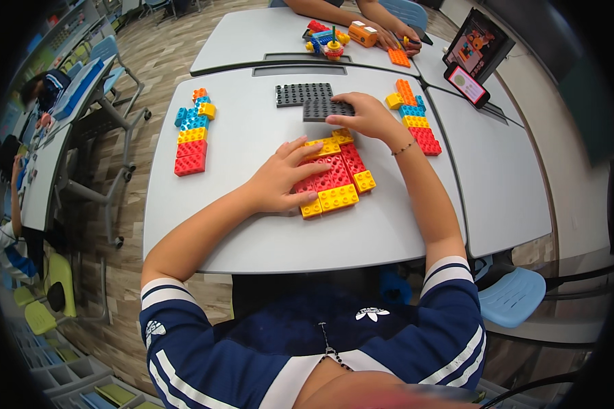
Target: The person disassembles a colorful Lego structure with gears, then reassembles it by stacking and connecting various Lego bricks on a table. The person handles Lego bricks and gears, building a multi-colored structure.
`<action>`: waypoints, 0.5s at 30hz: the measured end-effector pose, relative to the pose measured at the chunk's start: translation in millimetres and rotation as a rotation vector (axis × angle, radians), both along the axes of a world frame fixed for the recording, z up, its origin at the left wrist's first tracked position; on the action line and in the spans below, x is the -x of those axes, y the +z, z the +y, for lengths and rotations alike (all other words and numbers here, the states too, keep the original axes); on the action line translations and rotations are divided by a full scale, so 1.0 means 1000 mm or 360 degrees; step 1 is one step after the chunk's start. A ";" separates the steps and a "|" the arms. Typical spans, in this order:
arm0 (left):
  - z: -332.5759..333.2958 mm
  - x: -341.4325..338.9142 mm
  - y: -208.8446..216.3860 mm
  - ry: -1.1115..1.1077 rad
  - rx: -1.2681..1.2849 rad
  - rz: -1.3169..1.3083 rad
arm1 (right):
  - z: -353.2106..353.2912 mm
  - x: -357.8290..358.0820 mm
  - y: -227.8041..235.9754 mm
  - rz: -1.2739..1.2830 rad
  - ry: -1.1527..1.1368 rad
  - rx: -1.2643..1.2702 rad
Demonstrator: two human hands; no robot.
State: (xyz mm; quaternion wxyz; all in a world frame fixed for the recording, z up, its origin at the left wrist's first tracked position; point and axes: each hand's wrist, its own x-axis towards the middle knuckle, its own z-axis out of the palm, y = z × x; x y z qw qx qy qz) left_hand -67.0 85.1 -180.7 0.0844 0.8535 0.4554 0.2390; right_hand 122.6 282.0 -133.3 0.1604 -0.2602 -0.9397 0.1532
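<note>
My right hand (368,121) pinches the right end of a dark grey studded building-brick plate (318,110), thumb at the near edge and fingertips at the far side. That plate partly overlaps a second dark grey plate (299,93) just behind it. With fingers spread, my left hand (276,178) lies flat on the left part of a red and yellow brick build (341,172). Red bricks fill the middle of this build, and yellow ones line its near and far edges. My left fingers hide some of its bricks.
Brick stacks in red, yellow, blue and orange lie left (193,133) and right (416,119). Across the joined tables, another person's hands (406,37) are near an orange brick vehicle (363,34) and a colourful model (331,44). A tablet (479,44) and a phone (466,84) stand at right.
</note>
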 end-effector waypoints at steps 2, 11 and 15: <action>-0.001 0.001 0.000 -0.0049 -0.0020 0.0029 | -0.001 0.019 0.005 -0.0092 0.0018 -0.0052; -0.003 0.000 0.001 -0.0027 0.0047 0.0128 | -0.007 0.058 -0.007 -0.0097 0.0174 -0.0280; -0.005 0.000 0.001 0.0006 0.0012 0.0172 | -0.001 0.053 -0.011 -0.0154 0.0202 -0.0341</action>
